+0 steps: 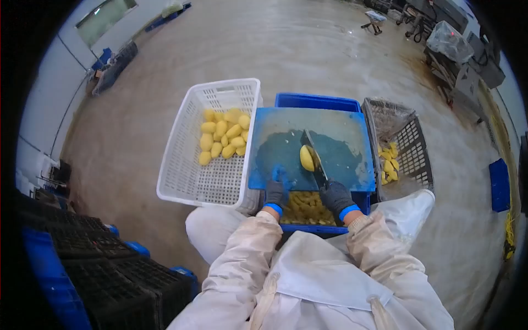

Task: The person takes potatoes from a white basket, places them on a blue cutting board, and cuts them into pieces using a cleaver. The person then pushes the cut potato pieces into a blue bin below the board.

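A blue cutting board [346,132] with a wet, worn surface lies across a blue bin [318,102]. On it a peeled yellow potato [307,158] rests against the left side of a knife [315,159]. My right hand [336,199], in a dark glove, is closed round the knife's handle at the board's near edge. My left hand [276,192], also gloved, is at the near left edge of the board, apart from the potato; its fingers are blurred. Below the near edge, yellow pieces [308,208] fill the visible part of the bin.
A white crate [181,159] with several peeled potatoes [223,132] stands on the left. To the right is a dark crate [413,148] with yellow pieces [389,165]. Black crates [110,275] are at lower left, a blue container [499,185] at far right, machinery [467,82] at upper right.
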The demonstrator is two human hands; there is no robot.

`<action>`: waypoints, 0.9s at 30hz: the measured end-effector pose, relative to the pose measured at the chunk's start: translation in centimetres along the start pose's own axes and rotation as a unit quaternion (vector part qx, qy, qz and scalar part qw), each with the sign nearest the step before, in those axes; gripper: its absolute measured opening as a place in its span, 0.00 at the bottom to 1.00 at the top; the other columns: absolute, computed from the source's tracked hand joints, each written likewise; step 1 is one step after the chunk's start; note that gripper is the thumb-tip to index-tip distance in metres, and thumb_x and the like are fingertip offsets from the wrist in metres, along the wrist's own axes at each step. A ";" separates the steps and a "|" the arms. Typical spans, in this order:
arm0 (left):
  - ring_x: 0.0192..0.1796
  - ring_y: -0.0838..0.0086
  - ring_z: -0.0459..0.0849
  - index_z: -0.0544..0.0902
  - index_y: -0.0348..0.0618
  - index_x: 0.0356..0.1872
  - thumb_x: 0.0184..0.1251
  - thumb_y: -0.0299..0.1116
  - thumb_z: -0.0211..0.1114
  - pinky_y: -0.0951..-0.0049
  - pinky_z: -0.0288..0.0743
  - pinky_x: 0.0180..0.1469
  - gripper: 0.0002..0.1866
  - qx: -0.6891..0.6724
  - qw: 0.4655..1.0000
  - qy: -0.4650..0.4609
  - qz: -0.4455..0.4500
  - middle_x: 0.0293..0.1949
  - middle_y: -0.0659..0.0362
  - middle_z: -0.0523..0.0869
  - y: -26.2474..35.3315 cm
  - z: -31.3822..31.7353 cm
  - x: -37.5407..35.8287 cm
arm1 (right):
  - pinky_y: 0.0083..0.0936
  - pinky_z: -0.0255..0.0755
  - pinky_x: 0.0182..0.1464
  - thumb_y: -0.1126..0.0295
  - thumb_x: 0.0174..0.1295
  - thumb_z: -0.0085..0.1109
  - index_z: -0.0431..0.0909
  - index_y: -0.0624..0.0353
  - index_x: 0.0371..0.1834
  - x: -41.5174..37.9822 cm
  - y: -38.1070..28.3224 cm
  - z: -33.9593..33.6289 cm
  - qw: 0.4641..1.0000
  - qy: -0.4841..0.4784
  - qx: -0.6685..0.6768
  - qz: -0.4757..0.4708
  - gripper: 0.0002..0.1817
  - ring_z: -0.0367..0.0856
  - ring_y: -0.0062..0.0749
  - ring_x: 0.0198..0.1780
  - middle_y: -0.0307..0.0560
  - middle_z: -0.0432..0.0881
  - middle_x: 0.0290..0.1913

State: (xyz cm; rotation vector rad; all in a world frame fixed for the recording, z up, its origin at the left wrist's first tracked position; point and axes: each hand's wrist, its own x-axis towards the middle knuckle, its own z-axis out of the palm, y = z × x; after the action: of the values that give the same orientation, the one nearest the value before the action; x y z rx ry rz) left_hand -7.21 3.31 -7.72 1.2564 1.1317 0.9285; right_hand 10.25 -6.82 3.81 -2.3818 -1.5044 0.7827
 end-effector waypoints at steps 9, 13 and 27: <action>0.34 0.72 0.81 0.61 0.40 0.64 0.68 0.37 0.55 0.75 0.77 0.33 0.26 0.010 0.997 -0.057 -0.060 0.48 0.52 0.75 3.0 2.7 1.0 | 0.46 0.71 0.47 0.59 0.57 0.46 0.76 0.63 0.40 -1.7 -1.8 0.4 1.000 -0.012 -0.010 -0.006 0.18 0.79 0.57 0.42 0.65 0.80 0.38; 0.36 0.65 0.81 0.67 0.38 0.60 0.66 0.37 0.56 0.67 0.76 0.37 0.24 0.108 0.993 0.022 0.052 0.46 0.48 0.77 4.1 0.7 0.0 | 0.46 0.72 0.46 0.59 0.56 0.47 0.75 0.63 0.41 -2.9 -2.8 1.5 0.997 -0.022 0.035 -0.072 0.18 0.79 0.58 0.42 0.66 0.79 0.38; 0.53 0.47 0.72 0.71 0.41 0.57 0.60 0.39 0.59 0.54 0.66 0.57 0.24 0.446 0.873 -0.040 0.193 0.50 0.41 0.75 6.5 2.3 1.2 | 0.48 0.71 0.40 0.57 0.55 0.50 0.75 0.60 0.42 -6.3 1.8 -2.6 0.996 -0.016 0.077 -0.046 0.19 0.79 0.56 0.37 0.63 0.79 0.31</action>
State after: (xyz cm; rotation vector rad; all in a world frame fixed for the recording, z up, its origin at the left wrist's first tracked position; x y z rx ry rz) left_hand -4.30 4.68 -1.49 2.3192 1.3157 0.6124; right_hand 10.95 -13.00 7.24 -2.1827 -1.4956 0.8844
